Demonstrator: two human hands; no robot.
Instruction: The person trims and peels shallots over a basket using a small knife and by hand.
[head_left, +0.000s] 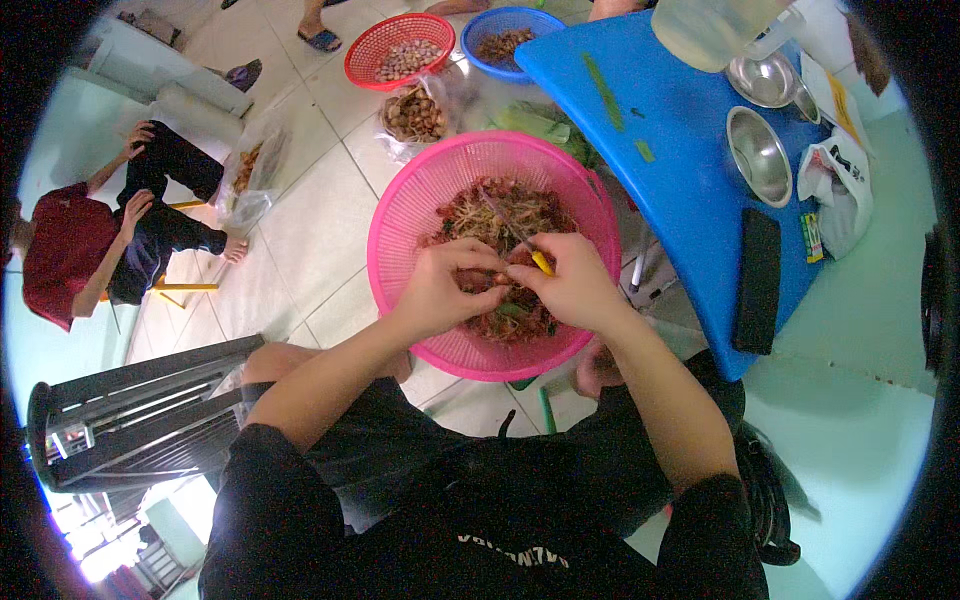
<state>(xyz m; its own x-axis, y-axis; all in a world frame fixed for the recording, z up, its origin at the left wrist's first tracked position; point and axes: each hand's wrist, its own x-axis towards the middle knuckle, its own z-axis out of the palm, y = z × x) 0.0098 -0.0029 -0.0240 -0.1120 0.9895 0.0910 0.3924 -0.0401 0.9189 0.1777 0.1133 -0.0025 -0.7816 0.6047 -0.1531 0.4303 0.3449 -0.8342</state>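
A pink plastic basket sits between my knees, heaped with reddish skins and pale stringy roots. Above the heap, my left hand pinches a small brownish bulb, apparently a shallot. My right hand comes up against the bulb with thumb and fingertips while also gripping a small knife by its yellow handle. The knife's narrow blade points away from me, up and to the left over the heap. My fingers partly hide the bulb.
Beyond the basket are a bag of bulbs, a red colander of small bulbs and a blue colander. At right, a blue table bears metal bowls and a jug. A person sits at left.
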